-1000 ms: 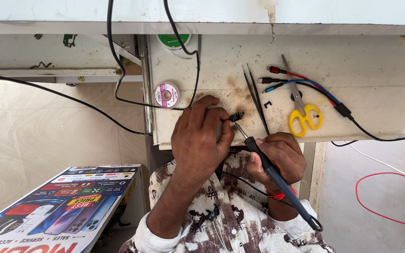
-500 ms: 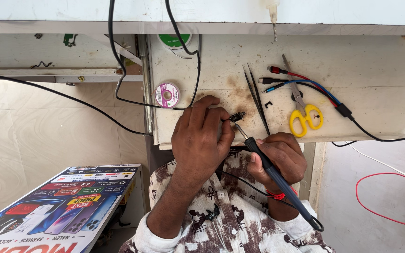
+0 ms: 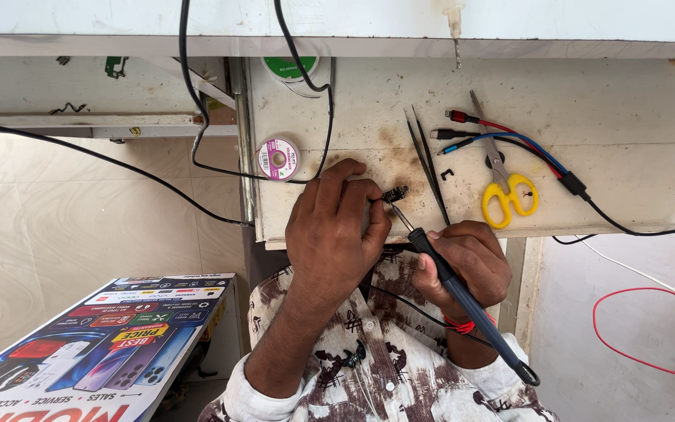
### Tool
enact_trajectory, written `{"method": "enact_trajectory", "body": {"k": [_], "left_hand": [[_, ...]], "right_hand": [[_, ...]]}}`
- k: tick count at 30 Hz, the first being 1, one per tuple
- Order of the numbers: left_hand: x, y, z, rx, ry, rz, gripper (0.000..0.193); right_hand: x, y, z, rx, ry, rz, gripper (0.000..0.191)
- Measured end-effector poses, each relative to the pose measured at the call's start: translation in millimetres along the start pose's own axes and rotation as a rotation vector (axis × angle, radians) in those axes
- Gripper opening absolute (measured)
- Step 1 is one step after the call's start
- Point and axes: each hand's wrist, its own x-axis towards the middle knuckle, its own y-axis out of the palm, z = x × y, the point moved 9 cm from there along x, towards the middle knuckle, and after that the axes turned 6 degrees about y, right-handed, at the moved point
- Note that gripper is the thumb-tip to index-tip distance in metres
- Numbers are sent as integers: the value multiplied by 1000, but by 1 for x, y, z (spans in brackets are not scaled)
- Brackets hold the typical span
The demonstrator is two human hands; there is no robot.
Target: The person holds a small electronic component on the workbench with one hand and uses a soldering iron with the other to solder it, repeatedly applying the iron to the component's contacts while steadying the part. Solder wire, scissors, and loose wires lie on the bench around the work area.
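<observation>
My left hand (image 3: pixel 336 228) pinches a small dark component (image 3: pixel 394 193) at the front of the stained white workbench (image 3: pixel 603 156). My right hand (image 3: pixel 469 262) grips a blue-handled soldering iron (image 3: pixel 462 293), and its metal tip touches the component. The iron's cord trails down over my patterned shirt. Both hands rest near the bench's front edge.
Black tweezers (image 3: pixel 427 160) lie just right of the component. Yellow-handled scissors (image 3: pixel 503 184), red, blue and black cable plugs (image 3: pixel 462 129), a small pink-labelled solder spool (image 3: pixel 277 159) and a green spool (image 3: pixel 291 69) sit on the bench. A printed poster board (image 3: pixel 95 344) leans at lower left.
</observation>
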Motion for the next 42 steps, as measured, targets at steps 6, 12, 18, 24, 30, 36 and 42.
{"method": "enact_trajectory", "body": {"k": [6,12,18,24,30,36,42], "left_hand": [[-1,1,1,3,-1,4,17],[-1,2,1,7,0,1,17],[0,2,1,3,1,4,17],[0,0,0,0,-1,0,18],[0,0,0,5,1,4,17],[0,2,1,11,2,1,17],[0,2,1,9,2,8,17]], "right_hand": [[1,0,0,8,-21,-5,19],[0,0,-1,7,5,20,19],[0,0,-1,2,7,8,20],[1,0,0,3,22,23,19],[2,0,1,0,19,16,19],[3,0,2,6,8,19,19],[3,0,1,11,6,19,19]]}}
